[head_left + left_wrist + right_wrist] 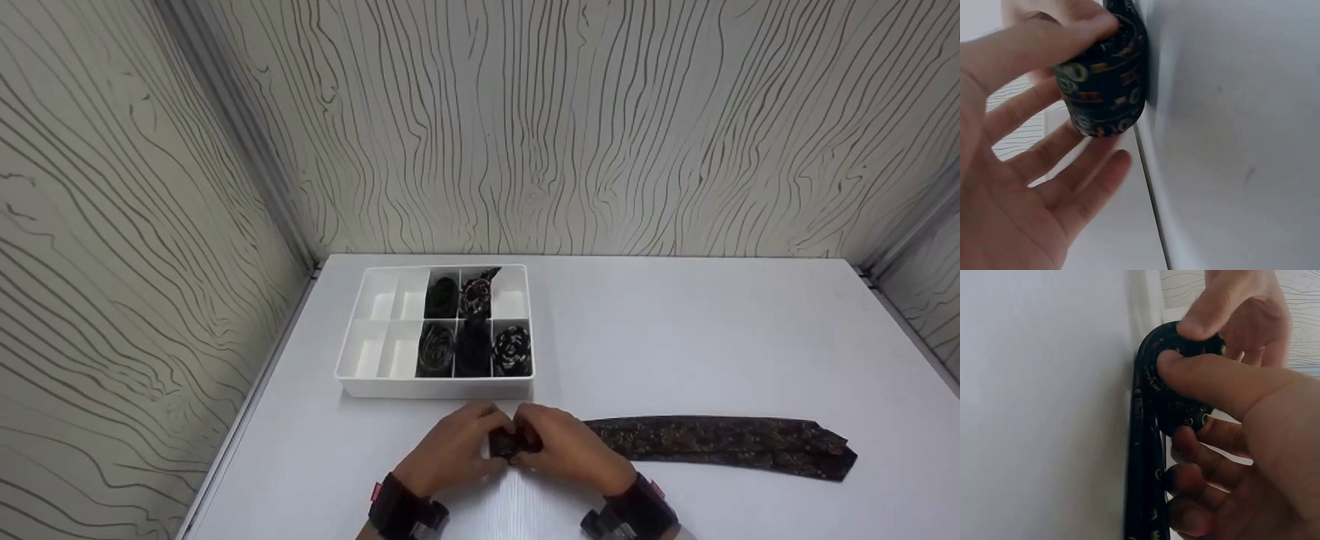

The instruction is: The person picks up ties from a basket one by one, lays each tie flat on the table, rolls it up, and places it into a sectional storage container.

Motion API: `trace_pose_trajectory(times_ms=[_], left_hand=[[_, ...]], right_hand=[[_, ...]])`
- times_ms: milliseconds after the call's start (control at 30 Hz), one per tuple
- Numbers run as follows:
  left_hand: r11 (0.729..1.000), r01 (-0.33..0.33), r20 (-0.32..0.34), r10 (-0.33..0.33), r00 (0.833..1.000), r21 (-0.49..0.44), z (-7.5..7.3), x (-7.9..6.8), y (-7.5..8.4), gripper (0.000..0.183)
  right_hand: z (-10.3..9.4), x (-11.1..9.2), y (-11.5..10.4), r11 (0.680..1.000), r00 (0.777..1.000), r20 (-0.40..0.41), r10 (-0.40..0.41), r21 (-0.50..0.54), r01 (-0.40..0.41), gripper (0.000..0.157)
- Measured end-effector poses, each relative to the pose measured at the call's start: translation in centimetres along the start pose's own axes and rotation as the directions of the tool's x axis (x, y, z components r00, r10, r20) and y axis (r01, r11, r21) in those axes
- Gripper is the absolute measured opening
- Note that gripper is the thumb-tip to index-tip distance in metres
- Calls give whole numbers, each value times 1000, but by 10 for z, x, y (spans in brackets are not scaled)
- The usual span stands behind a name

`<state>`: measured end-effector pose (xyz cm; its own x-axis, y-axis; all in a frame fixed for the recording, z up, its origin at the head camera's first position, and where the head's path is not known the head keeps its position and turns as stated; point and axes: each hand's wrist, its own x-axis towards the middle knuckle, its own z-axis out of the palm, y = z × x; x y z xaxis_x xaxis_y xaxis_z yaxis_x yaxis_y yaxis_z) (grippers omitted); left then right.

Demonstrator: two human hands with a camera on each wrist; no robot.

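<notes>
A dark patterned necktie [720, 442] lies along the white table, its wide pointed end to the right. Its other end is wound into a roll [1103, 93] that stands on edge between both hands. My left hand [457, 446] pinches the roll, thumb on its near face, while the lower fingers are spread in the left wrist view. From the other side my right hand [566, 446] grips it, thumb [1202, 377] pressed on the coil's face and fingers curled beneath. In the right wrist view, the unrolled length [1143, 472] runs along the tabletop from the coil.
Just beyond the hands stands a white divided box [435, 388]. Several compartments hold rolled ties, among them a green striped one [436, 349] and a black-and-white one [512, 350]. One back-row tie [476, 296] has its tip sticking up. Wood-grain panels [525, 135] enclose the table.
</notes>
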<state>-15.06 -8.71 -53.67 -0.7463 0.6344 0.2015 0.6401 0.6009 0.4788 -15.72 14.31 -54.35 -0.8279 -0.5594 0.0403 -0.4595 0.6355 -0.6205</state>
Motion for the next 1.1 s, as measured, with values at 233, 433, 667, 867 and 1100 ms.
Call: trace_pose_trajectory(times_ms=[233,433,667,867,1100], left_hand=[[1000,0,7,0,1000,4,1,2,6,35],[999,-24,8,23,1000,36,3,5,9,31],[998,-36,-7,37,999,51,5,10,12,35],[997,-54,-16,55,998,46,6,12,14,34],[996,-67,-1,67,998,67,8,13,17,35]], right_hand=[[1,-8,1,996,999,-13,-43,-79,42,35],[1,-11,1,988,997,-53,-59,-145,51,41],[0,-14,5,982,995,-88,-55,-188,38,42],[1,-19,8,977,994,-91,-64,-207,44,42],[-1,-25,9,978,993,-105,-61,-205,39,44]])
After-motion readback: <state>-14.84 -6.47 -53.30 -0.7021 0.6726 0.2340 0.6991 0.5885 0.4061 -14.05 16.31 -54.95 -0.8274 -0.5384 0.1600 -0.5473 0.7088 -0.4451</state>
